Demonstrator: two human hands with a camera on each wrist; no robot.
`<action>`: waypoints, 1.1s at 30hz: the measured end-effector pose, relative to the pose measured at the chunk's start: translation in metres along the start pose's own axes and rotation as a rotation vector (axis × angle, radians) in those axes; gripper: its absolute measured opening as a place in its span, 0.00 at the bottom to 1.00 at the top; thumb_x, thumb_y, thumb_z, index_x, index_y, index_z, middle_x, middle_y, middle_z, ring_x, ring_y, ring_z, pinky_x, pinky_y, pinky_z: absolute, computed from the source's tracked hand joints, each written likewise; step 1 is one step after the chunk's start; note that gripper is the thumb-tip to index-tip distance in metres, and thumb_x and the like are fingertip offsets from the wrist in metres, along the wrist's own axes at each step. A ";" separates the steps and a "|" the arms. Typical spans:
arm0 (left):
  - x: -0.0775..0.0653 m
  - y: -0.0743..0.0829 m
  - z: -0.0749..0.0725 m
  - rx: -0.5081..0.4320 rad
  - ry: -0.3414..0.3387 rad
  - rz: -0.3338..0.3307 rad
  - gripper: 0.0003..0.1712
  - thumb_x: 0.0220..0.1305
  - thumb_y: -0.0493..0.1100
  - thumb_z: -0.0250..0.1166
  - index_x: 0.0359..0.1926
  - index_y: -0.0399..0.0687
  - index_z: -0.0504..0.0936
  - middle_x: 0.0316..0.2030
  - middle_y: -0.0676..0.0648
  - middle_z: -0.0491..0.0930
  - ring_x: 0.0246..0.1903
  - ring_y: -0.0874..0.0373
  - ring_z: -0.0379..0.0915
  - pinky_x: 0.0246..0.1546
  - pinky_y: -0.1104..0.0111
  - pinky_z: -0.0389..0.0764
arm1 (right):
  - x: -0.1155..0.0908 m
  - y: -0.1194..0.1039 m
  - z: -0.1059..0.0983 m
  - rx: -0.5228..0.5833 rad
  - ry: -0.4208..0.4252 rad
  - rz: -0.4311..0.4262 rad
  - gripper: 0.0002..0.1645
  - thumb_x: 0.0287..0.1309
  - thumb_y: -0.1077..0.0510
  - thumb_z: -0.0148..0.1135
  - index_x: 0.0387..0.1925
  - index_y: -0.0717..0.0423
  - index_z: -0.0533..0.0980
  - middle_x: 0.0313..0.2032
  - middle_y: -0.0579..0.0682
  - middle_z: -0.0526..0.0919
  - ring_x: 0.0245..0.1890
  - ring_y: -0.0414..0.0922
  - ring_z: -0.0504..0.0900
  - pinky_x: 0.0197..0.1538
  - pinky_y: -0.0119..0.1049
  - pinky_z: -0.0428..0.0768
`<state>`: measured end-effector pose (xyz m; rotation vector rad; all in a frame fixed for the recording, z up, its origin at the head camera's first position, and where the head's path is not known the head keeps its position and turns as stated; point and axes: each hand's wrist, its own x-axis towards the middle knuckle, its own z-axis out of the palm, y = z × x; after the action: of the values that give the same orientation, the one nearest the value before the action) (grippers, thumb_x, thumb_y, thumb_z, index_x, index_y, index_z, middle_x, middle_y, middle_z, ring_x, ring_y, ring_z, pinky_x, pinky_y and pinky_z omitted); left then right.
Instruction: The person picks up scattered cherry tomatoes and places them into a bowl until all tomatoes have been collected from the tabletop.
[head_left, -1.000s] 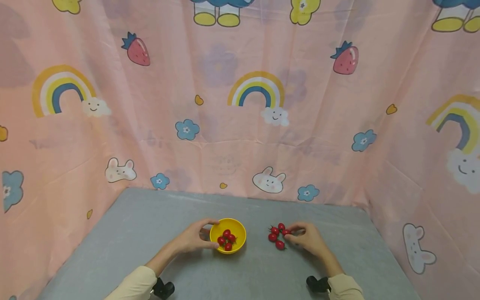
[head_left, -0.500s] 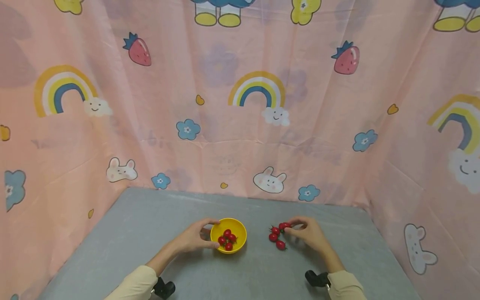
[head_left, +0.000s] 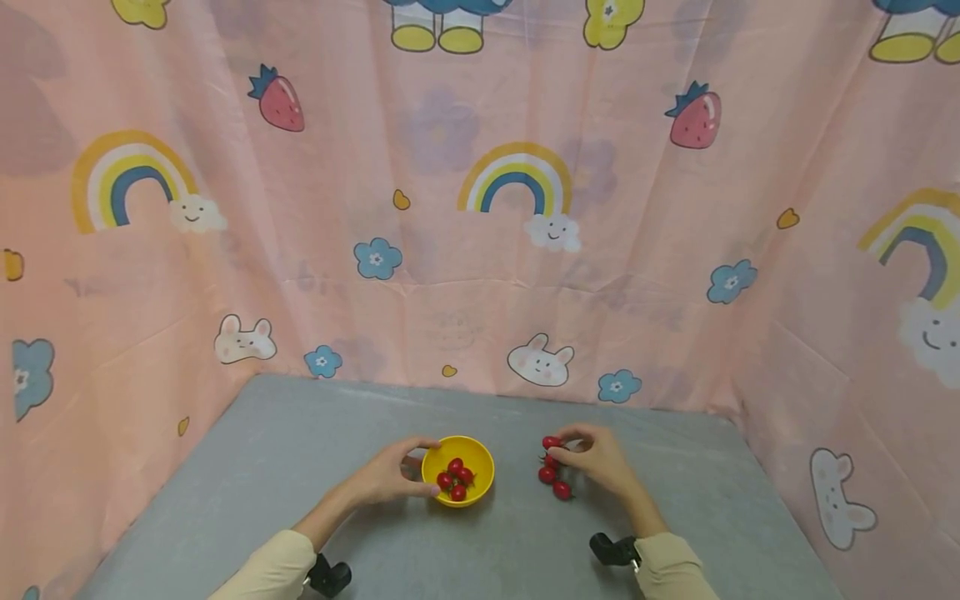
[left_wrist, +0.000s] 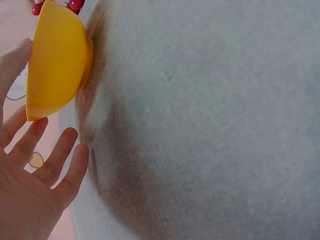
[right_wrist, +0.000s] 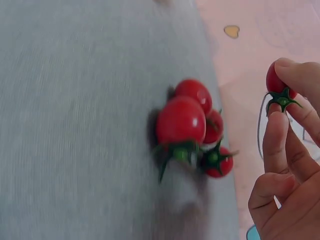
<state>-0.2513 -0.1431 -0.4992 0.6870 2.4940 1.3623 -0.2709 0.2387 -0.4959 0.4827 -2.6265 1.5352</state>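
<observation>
A yellow bowl (head_left: 481, 492) stands on the grey table with several red cherry tomatoes (head_left: 457, 492) inside. My left hand (head_left: 392, 475) holds its left side, thumb and fingers spread along the rim; the left wrist view shows the bowl (left_wrist: 57, 60) side-on. Between thumb and fingertips my right hand (head_left: 600, 458) pinches a single cherry tomato (right_wrist: 273, 80), its green calyx showing. Below that hand, several loose cherry tomatoes (right_wrist: 181, 122) sit bunched on the table, right of the bowl. In the head view, fingers partly cover one of them.
The grey tabletop (head_left: 337, 417) runs back to a pink printed curtain (head_left: 480, 317), which also hangs along both sides. A black wrist mount (head_left: 613, 550) sits by the right cuff, with another black mount (head_left: 328, 577) by the left.
My right hand has taken a cherry tomato from the bunch and moved left and a little farther back with it. The left hand and the bowl stay put.
</observation>
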 end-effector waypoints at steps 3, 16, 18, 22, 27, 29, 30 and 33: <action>0.000 0.001 0.000 -0.001 -0.003 -0.008 0.37 0.59 0.47 0.77 0.67 0.46 0.74 0.64 0.41 0.73 0.54 0.45 0.77 0.50 0.57 0.82 | 0.003 -0.003 0.006 0.012 -0.012 0.015 0.13 0.58 0.55 0.76 0.42 0.57 0.84 0.39 0.50 0.85 0.25 0.46 0.78 0.28 0.32 0.75; 0.001 0.000 0.001 -0.013 -0.010 0.001 0.36 0.60 0.46 0.77 0.67 0.45 0.74 0.64 0.40 0.72 0.53 0.44 0.77 0.50 0.57 0.83 | 0.011 -0.019 0.033 0.077 -0.052 -0.012 0.14 0.59 0.55 0.75 0.43 0.58 0.83 0.38 0.50 0.84 0.26 0.55 0.78 0.28 0.35 0.80; 0.001 0.000 0.001 -0.011 -0.009 0.001 0.36 0.60 0.46 0.77 0.67 0.45 0.74 0.64 0.40 0.72 0.54 0.44 0.77 0.50 0.57 0.83 | 0.012 -0.022 0.036 0.088 -0.056 -0.013 0.14 0.59 0.56 0.75 0.43 0.58 0.83 0.38 0.51 0.84 0.26 0.54 0.78 0.27 0.34 0.79; 0.001 0.002 0.000 -0.012 -0.011 0.005 0.36 0.60 0.46 0.77 0.67 0.44 0.74 0.64 0.40 0.72 0.54 0.44 0.77 0.50 0.58 0.83 | 0.015 -0.026 0.040 0.104 -0.063 -0.018 0.14 0.59 0.55 0.76 0.43 0.57 0.83 0.38 0.50 0.84 0.26 0.50 0.77 0.29 0.32 0.78; 0.000 0.002 0.000 -0.009 -0.010 0.008 0.37 0.59 0.47 0.77 0.67 0.44 0.74 0.64 0.40 0.72 0.54 0.44 0.76 0.50 0.58 0.83 | 0.018 -0.031 0.049 0.126 -0.071 -0.043 0.13 0.59 0.55 0.76 0.43 0.56 0.83 0.39 0.50 0.84 0.28 0.52 0.78 0.31 0.32 0.79; 0.000 0.002 -0.001 -0.009 -0.009 0.006 0.38 0.59 0.48 0.77 0.67 0.44 0.74 0.64 0.40 0.72 0.54 0.44 0.76 0.50 0.57 0.82 | 0.020 -0.033 0.052 0.130 -0.076 -0.050 0.13 0.58 0.55 0.76 0.43 0.55 0.84 0.40 0.50 0.84 0.29 0.53 0.78 0.32 0.32 0.79; 0.000 0.002 -0.001 -0.010 -0.008 0.004 0.38 0.59 0.48 0.78 0.67 0.44 0.74 0.65 0.40 0.72 0.54 0.44 0.76 0.50 0.57 0.82 | 0.020 -0.035 0.054 0.132 -0.079 -0.054 0.13 0.59 0.55 0.76 0.43 0.55 0.84 0.40 0.50 0.84 0.29 0.53 0.78 0.31 0.33 0.79; 0.000 0.002 -0.001 -0.015 -0.008 0.001 0.38 0.59 0.48 0.78 0.67 0.44 0.74 0.65 0.40 0.72 0.54 0.43 0.76 0.50 0.57 0.82 | 0.023 -0.038 0.058 0.137 -0.092 -0.052 0.12 0.58 0.54 0.76 0.42 0.53 0.84 0.41 0.49 0.84 0.29 0.53 0.78 0.31 0.32 0.77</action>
<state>-0.2512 -0.1428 -0.4972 0.6900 2.4750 1.3738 -0.2752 0.1660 -0.4888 0.6406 -2.5626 1.7236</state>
